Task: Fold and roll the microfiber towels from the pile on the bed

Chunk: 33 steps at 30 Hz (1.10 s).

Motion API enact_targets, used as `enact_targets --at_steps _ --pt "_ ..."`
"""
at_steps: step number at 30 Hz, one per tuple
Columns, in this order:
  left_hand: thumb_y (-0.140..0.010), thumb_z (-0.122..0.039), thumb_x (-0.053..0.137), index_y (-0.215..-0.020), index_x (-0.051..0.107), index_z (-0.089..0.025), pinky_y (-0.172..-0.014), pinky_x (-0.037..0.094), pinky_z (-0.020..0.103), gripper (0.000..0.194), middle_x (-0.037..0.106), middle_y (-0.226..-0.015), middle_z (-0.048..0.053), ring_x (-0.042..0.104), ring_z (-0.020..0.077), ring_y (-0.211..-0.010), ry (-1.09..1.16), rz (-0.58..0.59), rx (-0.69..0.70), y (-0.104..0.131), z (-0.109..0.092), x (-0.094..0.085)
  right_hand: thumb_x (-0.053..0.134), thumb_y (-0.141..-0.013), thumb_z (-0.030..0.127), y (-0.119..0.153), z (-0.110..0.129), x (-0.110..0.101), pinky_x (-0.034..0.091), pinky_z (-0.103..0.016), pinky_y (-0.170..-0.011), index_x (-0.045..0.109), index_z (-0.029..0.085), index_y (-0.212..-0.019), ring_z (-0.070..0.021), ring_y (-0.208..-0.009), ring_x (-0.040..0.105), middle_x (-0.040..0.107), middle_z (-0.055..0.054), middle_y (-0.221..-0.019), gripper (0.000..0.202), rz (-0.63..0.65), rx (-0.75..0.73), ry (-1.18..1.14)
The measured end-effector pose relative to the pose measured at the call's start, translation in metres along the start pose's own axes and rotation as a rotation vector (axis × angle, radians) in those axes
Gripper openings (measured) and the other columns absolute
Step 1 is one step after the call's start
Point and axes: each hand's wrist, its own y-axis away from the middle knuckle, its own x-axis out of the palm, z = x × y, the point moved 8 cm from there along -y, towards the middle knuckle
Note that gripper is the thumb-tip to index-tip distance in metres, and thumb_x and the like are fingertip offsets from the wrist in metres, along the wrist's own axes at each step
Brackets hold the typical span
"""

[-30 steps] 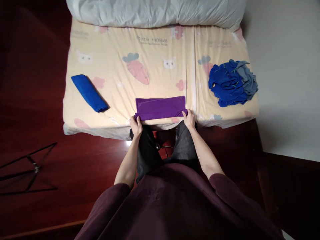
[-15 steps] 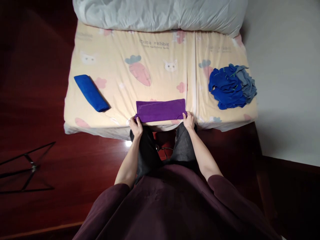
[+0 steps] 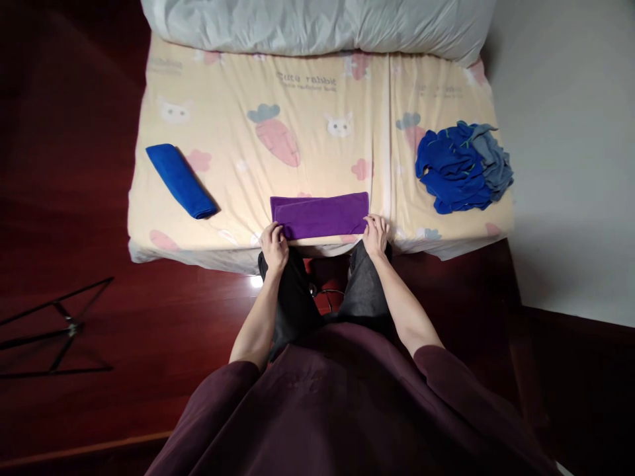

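Note:
A purple towel lies folded into a long strip at the near edge of the bed, its layers slightly offset at the far left corner. My left hand is at its near left corner, fingers curled over the cloth. At the near right corner, my right hand pinches the edge, where a small crease shows. Off to the left rests a folded blue towel, set at a slant. Crumpled blue cloths are heaped on the right, with a grey-blue cloth against them.
The bed has a yellow sheet printed with carrots and rabbits. A pale quilt is bunched along its far side. Black stand legs are on the red floor at left. A light wall stands at right.
My left hand has shifted slightly right, and its fingers now curl over the near left corner. My right hand's fingers have moved a little. The purple towel keeps its folded shape.

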Motion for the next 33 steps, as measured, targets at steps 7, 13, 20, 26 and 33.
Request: enact_targets --at_steps 7,13,20,26,33 --pt "-0.099 -0.04 0.057 -0.153 0.058 -0.019 -0.136 0.018 0.052 0.058 0.054 -0.163 0.012 0.041 0.0301 -0.158 -0.051 0.233 0.129 0.0 -0.017 0.016 0.052 -0.104 0.025 -0.002 0.009 0.015 0.037 -0.053 -0.124 0.071 0.013 -0.138 -0.0316 -0.142 0.054 0.065 -0.016 -0.152 0.042 0.107 -0.067 0.018" --pt "-0.088 -0.03 0.057 -0.161 0.051 -0.016 -0.138 0.015 0.052 0.074 0.046 -0.169 0.011 0.035 0.0304 -0.162 -0.104 0.282 0.108 -0.004 -0.011 0.024 0.065 -0.099 0.042 -0.002 0.01 0.019 0.034 -0.055 -0.125 0.061 0.01 -0.152 -0.0339 -0.149 0.046 0.055 -0.018 -0.161 0.062 0.168 -0.082 0.05" --pt "-0.088 -0.021 0.051 -0.16 0.051 -0.011 -0.138 0.015 0.052 0.073 0.047 -0.168 0.014 0.034 0.0295 -0.162 -0.162 0.311 0.104 -0.005 -0.008 0.031 0.061 -0.092 0.019 -0.006 0.01 0.027 0.026 -0.055 -0.128 0.057 0.011 -0.156 -0.0328 -0.15 0.043 0.052 -0.013 -0.165 0.064 0.213 -0.082 0.097" --pt "-0.091 -0.014 0.047 -0.147 0.064 -0.014 -0.134 0.015 0.059 0.059 0.06 -0.157 0.017 0.048 0.034 -0.153 -0.22 0.358 0.147 -0.02 -0.015 0.027 0.046 -0.096 0.007 -0.003 0.013 0.018 0.032 -0.054 -0.124 0.065 0.013 -0.148 -0.0306 -0.144 0.048 0.059 -0.014 -0.159 0.056 0.18 -0.039 0.069" --pt "-0.081 -0.01 0.058 -0.127 0.073 -0.018 -0.128 0.03 0.06 0.049 0.076 -0.126 0.021 0.07 0.0361 -0.124 -0.247 0.457 0.183 -0.026 -0.019 0.009 0.05 -0.099 0.012 0.014 0.009 0.003 0.037 -0.05 -0.12 0.066 0.011 -0.138 -0.0303 -0.136 0.056 0.071 -0.018 -0.139 0.042 0.099 -0.026 0.028"
